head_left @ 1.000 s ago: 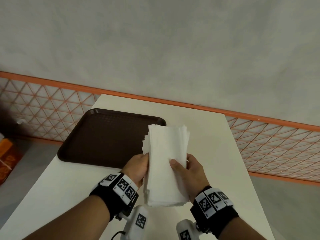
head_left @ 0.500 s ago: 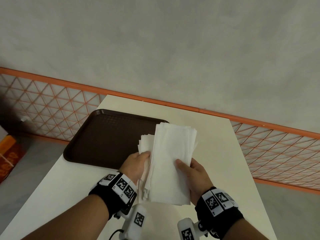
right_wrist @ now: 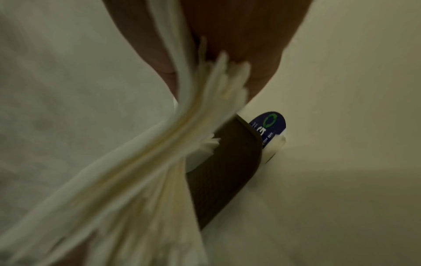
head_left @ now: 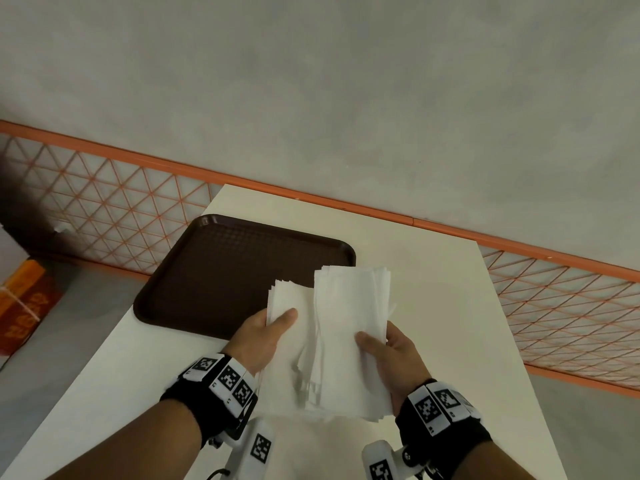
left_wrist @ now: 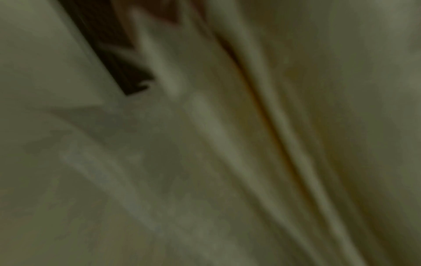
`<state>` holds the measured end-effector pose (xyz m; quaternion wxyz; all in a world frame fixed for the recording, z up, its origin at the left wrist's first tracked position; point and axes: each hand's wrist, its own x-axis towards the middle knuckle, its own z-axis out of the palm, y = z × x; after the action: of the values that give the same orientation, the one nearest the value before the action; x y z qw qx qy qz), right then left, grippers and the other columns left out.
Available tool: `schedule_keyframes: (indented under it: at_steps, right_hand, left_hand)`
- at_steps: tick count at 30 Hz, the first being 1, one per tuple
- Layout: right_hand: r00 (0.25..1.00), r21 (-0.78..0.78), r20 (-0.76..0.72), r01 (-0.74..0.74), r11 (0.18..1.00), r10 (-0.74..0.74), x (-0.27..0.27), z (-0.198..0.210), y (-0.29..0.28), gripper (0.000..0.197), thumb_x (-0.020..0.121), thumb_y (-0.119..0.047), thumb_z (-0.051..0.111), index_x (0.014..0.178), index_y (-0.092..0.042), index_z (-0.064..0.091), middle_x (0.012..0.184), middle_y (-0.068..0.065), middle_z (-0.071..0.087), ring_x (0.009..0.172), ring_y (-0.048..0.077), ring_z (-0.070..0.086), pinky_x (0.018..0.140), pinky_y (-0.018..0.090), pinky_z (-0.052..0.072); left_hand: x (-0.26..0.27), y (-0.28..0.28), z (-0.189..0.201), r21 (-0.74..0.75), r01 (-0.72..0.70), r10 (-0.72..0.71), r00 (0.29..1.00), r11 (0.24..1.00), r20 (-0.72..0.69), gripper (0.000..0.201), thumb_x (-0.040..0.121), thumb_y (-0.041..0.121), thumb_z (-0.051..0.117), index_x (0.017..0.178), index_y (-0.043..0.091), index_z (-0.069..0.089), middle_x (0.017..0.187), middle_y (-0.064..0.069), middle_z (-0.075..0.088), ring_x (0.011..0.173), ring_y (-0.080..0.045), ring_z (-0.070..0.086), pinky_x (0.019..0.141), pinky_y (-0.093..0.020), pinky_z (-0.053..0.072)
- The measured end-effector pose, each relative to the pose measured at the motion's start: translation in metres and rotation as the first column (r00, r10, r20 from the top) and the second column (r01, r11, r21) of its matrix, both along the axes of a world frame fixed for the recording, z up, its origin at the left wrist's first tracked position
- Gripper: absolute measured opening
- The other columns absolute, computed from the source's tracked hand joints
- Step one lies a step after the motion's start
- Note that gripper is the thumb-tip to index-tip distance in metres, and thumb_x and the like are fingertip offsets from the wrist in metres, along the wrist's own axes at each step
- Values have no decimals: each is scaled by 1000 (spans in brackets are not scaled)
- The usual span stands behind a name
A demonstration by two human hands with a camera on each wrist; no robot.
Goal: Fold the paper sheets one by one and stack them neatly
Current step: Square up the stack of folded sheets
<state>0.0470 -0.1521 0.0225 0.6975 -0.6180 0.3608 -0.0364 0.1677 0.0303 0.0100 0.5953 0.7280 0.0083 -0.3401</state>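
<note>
A thick bundle of white paper sheets (head_left: 349, 337) is held above the white table (head_left: 450, 306), split into two parts. My right hand (head_left: 384, 351) grips the upper, right part with its thumb on top. My left hand (head_left: 266, 334) grips the lower, left part (head_left: 287, 303), thumb pressed on its top sheet. In the right wrist view the sheets' edges (right_wrist: 182, 136) fan out between thumb and fingers. The left wrist view shows only blurred paper (left_wrist: 227, 144) close to the lens.
A dark brown tray (head_left: 214, 271) lies on the table's left half, just beyond my left hand. Behind the table runs an orange mesh fence (head_left: 121, 202) against a grey wall. An orange box (head_left: 24, 299) sits on the floor at far left.
The single bundle has come apart: my left hand has drawn the lower sheets out to the left, its thumb now on top of them, while my right hand keeps the upper part.
</note>
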Motion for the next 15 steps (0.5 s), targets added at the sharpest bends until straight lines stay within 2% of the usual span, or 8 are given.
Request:
schedule_keyframes:
  at_steps: [2,5,6,9,11,13,15]
  right_hand:
    - [999,-47,-40,-36,998,34,10,-7,3,19,89,-11,64,105,-20,68,100,5,75,95,32,69,88,53,55]
    - [991,-151,-92,-113,982,100,33,-12,6,16,89,-16,62,102,-24,66,97,0,74,92,26,69,86,46,56]
    - [989,-179,-102,-126,976,109,41,-12,7,15,89,-16,61,101,-24,65,96,0,74,91,25,69,85,44,56]
    - [988,-235,-93,-139,962,120,70,-14,7,16,87,-18,63,100,-25,65,97,0,73,92,24,69,85,45,56]
    - [990,-264,-68,-138,955,125,92,-15,6,17,86,-21,64,101,-28,64,100,-2,72,95,22,67,88,45,55]
    - [990,-292,-49,-139,946,131,114,-16,5,16,88,-23,64,104,-27,61,103,-5,70,97,18,65,87,37,53]
    - [990,-310,-53,-138,941,127,134,-20,4,18,91,-24,62,108,-24,57,103,-7,66,94,12,62,78,27,49]
  left_hand:
    - [5,5,-1,-8,7,-7,1000,1000,14,13,93,36,58,101,29,66,98,4,74,94,-18,69,91,-41,53]
    - [25,15,-1,22,13,-15,998,1000,69,8,94,28,58,99,29,65,95,5,73,91,-15,69,77,-32,53]
    - [36,20,0,38,17,-20,995,999,95,8,95,27,58,99,29,64,96,6,72,91,-15,68,75,-31,53]
    - [74,32,2,92,13,-29,985,996,173,16,94,28,59,109,26,63,101,4,71,94,-16,67,86,-37,53]
    - [101,39,3,125,22,-50,973,992,223,17,94,30,58,111,26,61,101,5,69,94,-14,66,86,-35,52]
    - [125,43,5,141,35,-69,967,989,244,17,95,31,57,111,26,59,100,7,69,93,-12,65,79,-31,51]
    - [145,44,5,140,46,-79,967,989,242,20,95,31,56,114,25,60,102,4,69,93,-14,66,79,-31,51]
